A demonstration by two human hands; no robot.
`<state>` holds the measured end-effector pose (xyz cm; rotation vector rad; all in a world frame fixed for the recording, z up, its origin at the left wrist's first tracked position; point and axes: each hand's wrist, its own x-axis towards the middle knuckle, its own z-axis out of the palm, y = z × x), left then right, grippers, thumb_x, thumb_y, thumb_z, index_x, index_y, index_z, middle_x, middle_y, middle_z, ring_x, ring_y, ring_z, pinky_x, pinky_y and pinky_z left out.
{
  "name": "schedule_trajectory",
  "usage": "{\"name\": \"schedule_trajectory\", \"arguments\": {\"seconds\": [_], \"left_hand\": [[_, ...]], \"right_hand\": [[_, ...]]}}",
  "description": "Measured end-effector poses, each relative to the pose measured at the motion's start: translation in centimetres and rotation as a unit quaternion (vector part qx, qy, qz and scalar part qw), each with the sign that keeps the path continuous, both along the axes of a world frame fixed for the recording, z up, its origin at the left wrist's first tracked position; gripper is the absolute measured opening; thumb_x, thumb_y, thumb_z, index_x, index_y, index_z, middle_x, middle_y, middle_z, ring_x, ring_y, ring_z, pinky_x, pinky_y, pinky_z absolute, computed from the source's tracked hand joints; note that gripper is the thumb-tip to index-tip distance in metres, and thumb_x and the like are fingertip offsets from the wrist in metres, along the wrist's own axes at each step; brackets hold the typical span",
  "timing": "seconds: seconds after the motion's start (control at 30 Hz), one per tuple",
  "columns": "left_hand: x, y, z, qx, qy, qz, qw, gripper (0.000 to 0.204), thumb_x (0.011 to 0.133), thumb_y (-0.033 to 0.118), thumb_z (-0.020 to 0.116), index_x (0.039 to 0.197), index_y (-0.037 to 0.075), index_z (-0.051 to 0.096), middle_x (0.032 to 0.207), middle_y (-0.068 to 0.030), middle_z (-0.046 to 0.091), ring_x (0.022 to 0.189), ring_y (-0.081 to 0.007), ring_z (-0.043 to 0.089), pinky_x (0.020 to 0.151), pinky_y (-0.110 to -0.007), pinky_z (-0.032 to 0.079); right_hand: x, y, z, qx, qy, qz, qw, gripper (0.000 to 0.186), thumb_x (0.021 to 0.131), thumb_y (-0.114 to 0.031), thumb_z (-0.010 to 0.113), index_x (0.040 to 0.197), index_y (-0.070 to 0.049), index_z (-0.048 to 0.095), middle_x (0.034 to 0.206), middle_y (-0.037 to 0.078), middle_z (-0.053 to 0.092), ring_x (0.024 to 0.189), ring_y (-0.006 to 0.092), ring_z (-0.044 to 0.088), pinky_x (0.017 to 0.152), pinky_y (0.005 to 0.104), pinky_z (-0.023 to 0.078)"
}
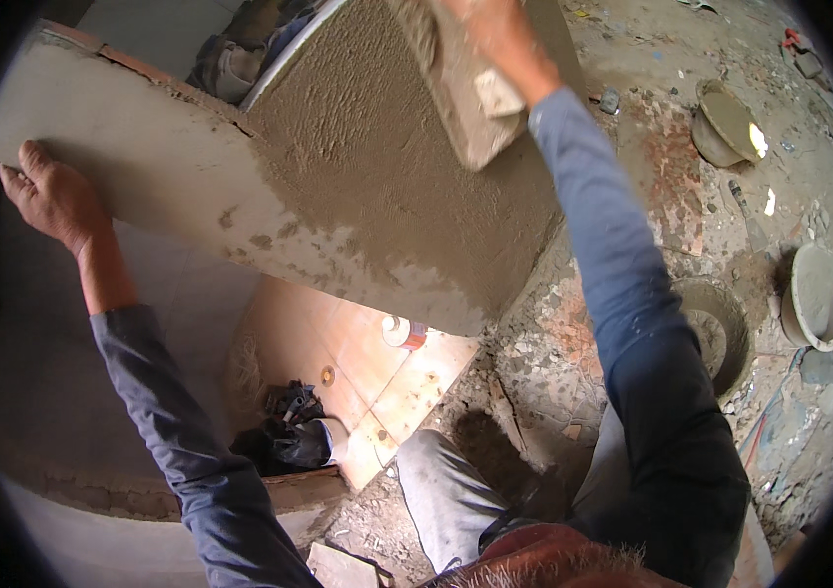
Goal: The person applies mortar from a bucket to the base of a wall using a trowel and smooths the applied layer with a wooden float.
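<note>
Fresh grey mortar (358,127) covers the right part of a low wall (157,127), with a ragged wet border against the paler, smoother left part. My right hand (510,44), slightly smeared by motion, is closed around the handle of a plastering float (470,113). The float is coated in mortar and lies against the wet surface near the wall's upper right; its upper end is cut off by the picture's edge. At the far left, my left hand (62,201) grips the wall's edge, its fingers curled there.
To the right, a mortar-filled tub (727,122), a pale bucket (818,297) and a dark bucket (715,333) stand on debris-strewn ground. Below the wall, a white bottle (403,332) and black plastic bags (294,441) lie on floor tiles (338,338). A broken tile (343,568) lies near my legs.
</note>
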<state>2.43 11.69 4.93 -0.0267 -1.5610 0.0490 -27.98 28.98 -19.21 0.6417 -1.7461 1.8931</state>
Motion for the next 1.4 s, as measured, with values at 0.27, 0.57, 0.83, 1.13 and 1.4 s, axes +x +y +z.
{"name": "schedule_trajectory", "arguments": {"seconds": [0.27, 0.57, 0.83, 1.13, 1.4], "left_hand": [[0.2, -0.4, 0.4, 0.002, -0.006, 0.031, 0.999, 0.053, 0.101, 0.029, 0.051, 0.136, -0.01, 0.045, 0.123, -0.0175, 0.061, 0.107, -0.0229, 0.059, 0.095, -0.032, 0.043], [0.0, -0.4, 0.2, 0.002, 0.031, 0.066, 0.997, 0.046, 0.101, 0.03, 0.052, 0.124, -0.009, 0.053, 0.115, -0.0166, 0.064, 0.1, -0.0228, 0.06, 0.091, -0.033, 0.045], [0.1, -0.1, 0.3, -0.026, 0.019, 0.058, 0.998, 0.045, 0.101, 0.027, 0.049, 0.132, -0.006, 0.05, 0.122, -0.0155, 0.062, 0.106, -0.0225, 0.061, 0.093, -0.032, 0.045], [0.5, -2.9, 1.9, -0.034, 0.011, 0.119, 0.992, 0.05, 0.098, 0.031, 0.051, 0.125, -0.01, 0.05, 0.117, -0.023, 0.062, 0.102, -0.0336, 0.06, 0.092, -0.037, 0.046], [1.6, -5.9, 3.3, 0.013, 0.024, 0.112, 0.993, 0.041, 0.096, 0.029, 0.055, 0.102, -0.012, 0.056, 0.099, -0.0215, 0.064, 0.087, -0.0277, 0.06, 0.081, -0.037, 0.049]], "right_hand": [[-19.9, 2.0, -0.4, -0.117, -0.021, -0.037, 0.992, 0.038, 0.087, -0.028, 0.069, 0.107, 0.002, 0.058, 0.076, 0.014, 0.063, 0.059, 0.0244, 0.061, 0.049, 0.0396, 0.048], [-9.9, 1.5, -6.7, -0.143, -0.153, 0.145, 0.967, 0.027, 0.095, -0.032, 0.062, 0.109, -0.009, 0.062, 0.069, 0.006, 0.062, 0.05, 0.0179, 0.057, 0.043, 0.034, 0.048], [7.6, -1.0, -3.8, -0.048, -0.001, 0.179, 0.983, 0.053, 0.089, -0.043, 0.07, 0.111, -0.002, 0.044, 0.073, 0.005, 0.054, 0.051, 0.0118, 0.054, 0.044, 0.0302, 0.051], [24.0, -2.8, -5.2, 0.014, 0.044, 0.274, 0.961, 0.044, 0.091, -0.034, 0.068, 0.102, -0.005, 0.036, 0.079, 0.023, 0.062, 0.062, 0.0351, 0.066, 0.051, 0.0452, 0.053], [18.9, -4.8, -9.5, -0.063, -0.076, 0.148, 0.984, 0.053, 0.089, -0.03, 0.068, 0.119, 0.007, 0.045, 0.084, 0.027, 0.065, 0.072, 0.042, 0.067, 0.06, 0.0462, 0.055]]}}
